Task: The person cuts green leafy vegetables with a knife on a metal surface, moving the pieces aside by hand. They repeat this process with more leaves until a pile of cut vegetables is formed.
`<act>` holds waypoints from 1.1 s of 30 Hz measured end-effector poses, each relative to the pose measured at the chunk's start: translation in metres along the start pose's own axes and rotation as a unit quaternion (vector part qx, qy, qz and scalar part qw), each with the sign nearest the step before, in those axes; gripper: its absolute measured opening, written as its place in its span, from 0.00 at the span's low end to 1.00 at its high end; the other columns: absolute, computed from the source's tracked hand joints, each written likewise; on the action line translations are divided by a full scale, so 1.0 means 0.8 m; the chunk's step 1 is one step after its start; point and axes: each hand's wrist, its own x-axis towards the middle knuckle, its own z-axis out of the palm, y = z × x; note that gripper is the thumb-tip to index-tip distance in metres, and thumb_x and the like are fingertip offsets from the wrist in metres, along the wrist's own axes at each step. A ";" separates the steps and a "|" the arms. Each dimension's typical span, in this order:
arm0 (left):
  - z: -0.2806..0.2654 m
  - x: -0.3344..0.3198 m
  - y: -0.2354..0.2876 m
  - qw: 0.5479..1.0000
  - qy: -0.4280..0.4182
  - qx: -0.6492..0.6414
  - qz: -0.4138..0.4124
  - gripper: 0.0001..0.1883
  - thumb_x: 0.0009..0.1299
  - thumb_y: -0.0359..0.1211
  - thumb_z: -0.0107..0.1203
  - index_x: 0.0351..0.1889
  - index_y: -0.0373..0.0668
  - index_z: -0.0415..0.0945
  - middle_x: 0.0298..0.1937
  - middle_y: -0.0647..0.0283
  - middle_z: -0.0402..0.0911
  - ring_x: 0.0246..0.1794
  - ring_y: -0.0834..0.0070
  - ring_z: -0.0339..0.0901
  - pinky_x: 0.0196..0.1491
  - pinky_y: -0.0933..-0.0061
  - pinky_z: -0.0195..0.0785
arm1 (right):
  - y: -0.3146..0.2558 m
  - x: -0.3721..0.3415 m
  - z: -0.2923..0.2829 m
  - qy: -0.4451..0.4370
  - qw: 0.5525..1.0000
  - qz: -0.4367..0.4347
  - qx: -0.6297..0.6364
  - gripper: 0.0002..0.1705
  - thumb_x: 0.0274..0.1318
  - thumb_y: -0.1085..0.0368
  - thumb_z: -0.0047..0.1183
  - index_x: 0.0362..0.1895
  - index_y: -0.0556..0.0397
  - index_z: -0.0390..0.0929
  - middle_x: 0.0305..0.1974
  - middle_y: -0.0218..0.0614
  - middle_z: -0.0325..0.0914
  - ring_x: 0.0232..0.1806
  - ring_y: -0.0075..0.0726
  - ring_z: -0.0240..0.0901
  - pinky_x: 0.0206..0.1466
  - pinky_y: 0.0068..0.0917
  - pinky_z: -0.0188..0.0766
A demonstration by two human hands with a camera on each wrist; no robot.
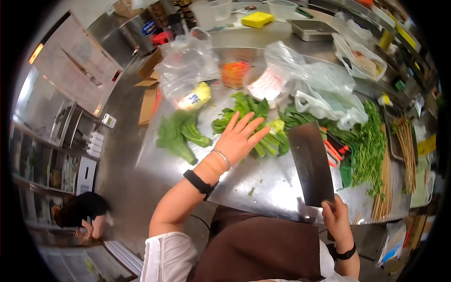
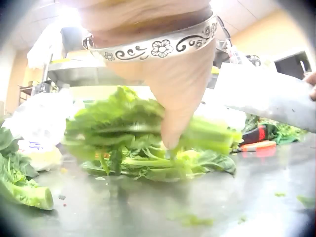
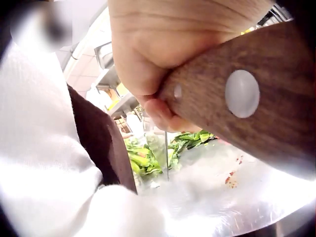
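Note:
My left hand lies over a bunch of leafy greens with its fingers spread and fairly straight. In the left wrist view the thumb points down against the blurred upper greens, and more stalks lie beneath them. A wide, dark cleaver is in my right hand, its blade pointing away from me, to the right of the greens. The right fingers curl round its wooden handle. Another leafy bunch rests on the steel table left of my left hand.
Plastic bags and a tub of red and orange pieces stand behind the greens. Right of the cleaver lie orange-handled scissors, thin herbs and wooden skewers. Another person crouches at far left.

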 end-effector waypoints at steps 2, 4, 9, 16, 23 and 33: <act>-0.002 -0.035 -0.023 0.996 -0.024 -0.026 -0.078 0.17 0.63 0.25 0.55 0.50 0.46 0.81 0.57 0.59 0.81 0.62 0.59 0.76 0.71 0.50 0.65 | -0.006 0.004 0.001 -0.005 1.000 0.011 0.006 0.06 0.74 0.68 0.54 0.46 0.56 0.72 0.21 0.22 0.69 0.19 0.13 0.61 0.20 0.19 0.55; -0.005 -0.097 -0.061 0.986 -0.053 -0.051 -0.148 0.13 0.62 0.25 0.55 0.44 0.47 0.84 0.54 0.61 0.83 0.61 0.59 0.77 0.66 0.53 0.68 | -0.015 0.003 0.002 -0.004 1.000 0.025 -0.001 0.06 0.74 0.68 0.54 0.47 0.55 0.72 0.21 0.21 0.68 0.18 0.13 0.61 0.19 0.18 0.55; -0.043 -0.216 -0.115 0.972 -0.137 0.062 -0.179 0.11 0.61 0.26 0.57 0.39 0.49 0.85 0.50 0.65 0.84 0.59 0.60 0.77 0.65 0.53 0.67 | -0.027 0.014 0.013 -0.031 0.999 0.007 -0.016 0.06 0.74 0.68 0.54 0.44 0.56 0.71 0.21 0.22 0.69 0.17 0.13 0.61 0.19 0.19 0.56; -0.069 -0.191 -0.040 0.981 -0.002 0.089 -0.175 0.18 0.61 0.32 0.59 0.52 0.50 0.83 0.47 0.62 0.80 0.52 0.59 0.77 0.61 0.44 0.69 | -0.070 0.029 0.039 -0.051 0.998 0.026 -0.019 0.09 0.72 0.68 0.57 0.41 0.60 0.71 0.21 0.27 0.72 0.22 0.16 0.62 0.24 0.22 0.59; 0.008 -0.162 0.128 0.945 0.021 -0.219 -0.243 0.27 0.55 0.26 0.69 0.56 0.42 0.82 0.56 0.53 0.79 0.56 0.50 0.77 0.57 0.52 0.74 | -0.060 0.028 0.038 -0.067 0.995 0.000 -0.073 0.10 0.71 0.69 0.58 0.41 0.60 0.69 0.23 0.40 0.78 0.21 0.24 0.66 0.25 0.27 0.64; -0.033 -0.169 0.103 0.977 0.019 -0.144 -0.153 0.21 0.58 0.29 0.70 0.51 0.44 0.83 0.57 0.58 0.82 0.57 0.56 0.78 0.56 0.55 0.73 | -0.086 0.032 0.032 -0.100 0.983 -0.054 -0.146 0.09 0.69 0.69 0.58 0.43 0.59 0.71 0.24 0.49 0.79 0.20 0.50 0.72 0.27 0.37 0.69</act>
